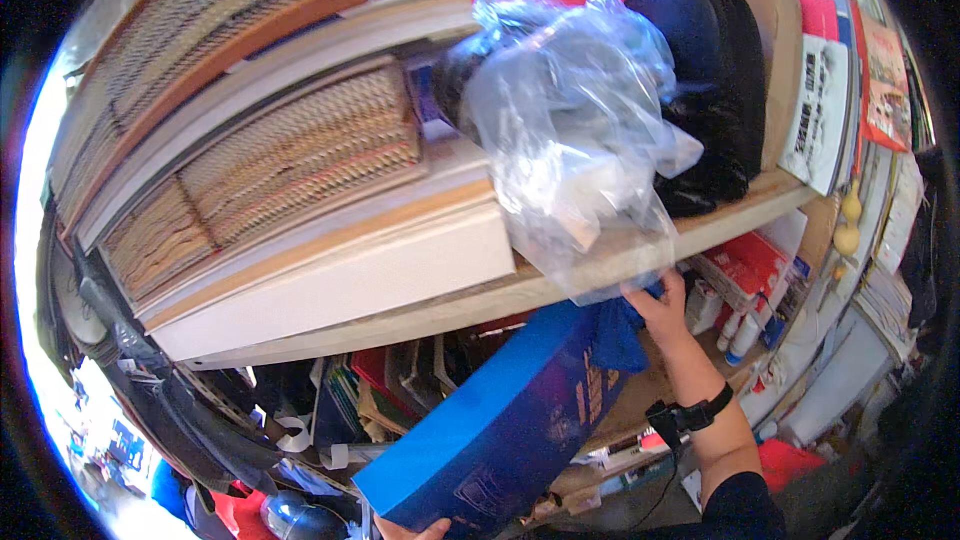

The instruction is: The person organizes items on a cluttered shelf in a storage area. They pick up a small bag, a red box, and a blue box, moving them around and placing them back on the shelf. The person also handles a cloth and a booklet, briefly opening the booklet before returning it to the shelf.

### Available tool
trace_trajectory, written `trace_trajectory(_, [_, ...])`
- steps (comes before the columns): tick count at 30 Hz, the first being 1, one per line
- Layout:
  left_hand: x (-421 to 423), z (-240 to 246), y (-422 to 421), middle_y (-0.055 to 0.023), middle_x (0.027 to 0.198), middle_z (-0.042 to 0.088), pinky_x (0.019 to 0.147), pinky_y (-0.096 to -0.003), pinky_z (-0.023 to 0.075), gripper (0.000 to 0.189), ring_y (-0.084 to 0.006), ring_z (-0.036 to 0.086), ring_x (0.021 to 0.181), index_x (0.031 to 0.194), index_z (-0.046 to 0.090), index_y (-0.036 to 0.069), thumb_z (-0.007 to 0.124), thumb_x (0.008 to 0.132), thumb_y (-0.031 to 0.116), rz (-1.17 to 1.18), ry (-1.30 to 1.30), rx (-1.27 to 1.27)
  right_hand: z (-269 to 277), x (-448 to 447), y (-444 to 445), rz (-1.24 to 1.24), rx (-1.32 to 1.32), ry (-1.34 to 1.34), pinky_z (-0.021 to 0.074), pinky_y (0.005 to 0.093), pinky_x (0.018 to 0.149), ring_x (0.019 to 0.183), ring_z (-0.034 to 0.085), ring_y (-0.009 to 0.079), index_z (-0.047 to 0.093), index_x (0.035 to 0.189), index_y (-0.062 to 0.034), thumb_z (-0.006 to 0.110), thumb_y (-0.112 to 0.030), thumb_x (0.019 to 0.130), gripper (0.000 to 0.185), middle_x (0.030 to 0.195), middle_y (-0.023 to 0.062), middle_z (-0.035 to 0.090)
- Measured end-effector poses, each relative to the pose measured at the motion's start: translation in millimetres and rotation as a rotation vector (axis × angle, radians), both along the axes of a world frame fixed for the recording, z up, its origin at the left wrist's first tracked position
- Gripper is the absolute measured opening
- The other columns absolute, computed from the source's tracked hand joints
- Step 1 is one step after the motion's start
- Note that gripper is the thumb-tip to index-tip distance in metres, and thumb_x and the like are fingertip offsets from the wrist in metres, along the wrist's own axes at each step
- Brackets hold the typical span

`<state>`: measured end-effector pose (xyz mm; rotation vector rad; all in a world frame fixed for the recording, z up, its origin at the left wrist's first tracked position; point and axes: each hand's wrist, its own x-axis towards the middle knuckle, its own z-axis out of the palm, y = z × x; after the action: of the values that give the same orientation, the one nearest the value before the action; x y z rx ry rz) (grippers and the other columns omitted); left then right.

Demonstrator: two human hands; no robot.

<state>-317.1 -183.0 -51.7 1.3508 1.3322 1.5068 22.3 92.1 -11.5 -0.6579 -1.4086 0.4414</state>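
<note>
A long blue cardboard box (487, 420) with printing on its side slants across the lower middle, below a shelf board. At its lower end my left hand (411, 528) grips it from beneath; most of that hand is cut off by the picture's lower edge. My right hand (661, 309) pinches a bunched blue cloth (619, 337) against the box's upper end. Just above these fingers hangs a clear plastic bag (577, 142), its lower edge drooping over the shelf front. What the box holds is hidden.
The wooden shelf board (420, 319) bears framed panels with ridged edges (300, 157), a white box (337, 277) and a black bag (720, 97). Spray cans (741, 337) and a red box (742, 266) stand on the lower shelf at right. A cable (664, 491) hangs from my right wrist strap.
</note>
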Motion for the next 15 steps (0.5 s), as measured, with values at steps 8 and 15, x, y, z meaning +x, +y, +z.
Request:
trace_trajectory(8, [-25.5, -31.4, -6.9, -0.0146, 0.123, 0.05, 0.092, -0.0374, 0.0417, 0.069, -0.0259, 0.05, 0.11, 0.131, 0.035, -0.003, 0.073, 0.074, 0.008, -0.057, 0.099, 0.1, 16.7, 49.0, 46.3, -0.07, -0.354, 0.053, 0.0383, 0.0344, 0.098, 0.115, 0.05, 0.0261, 0.055, 0.119, 0.0011, 0.07, -0.027, 0.074, 0.055, 0.121, 0.0152, 0.056])
trace_trajectory(15, [-24.4, -37.3, -14.1, -0.0131, 0.121, 0.05, 0.088, -0.0354, 0.0451, 0.067, -0.0242, 0.049, 0.109, 0.133, 0.031, 0.001, 0.068, 0.077, 0.002, -0.041, -0.319, -0.045, 23.0, 28.2, 71.8, 0.263, -0.345, 0.216, 0.0376, 0.0372, 0.098, 0.116, 0.048, 0.0297, 0.054, 0.121, -0.0005, 0.07, -0.027, 0.074, 0.056, 0.124, 0.0172, 0.053])
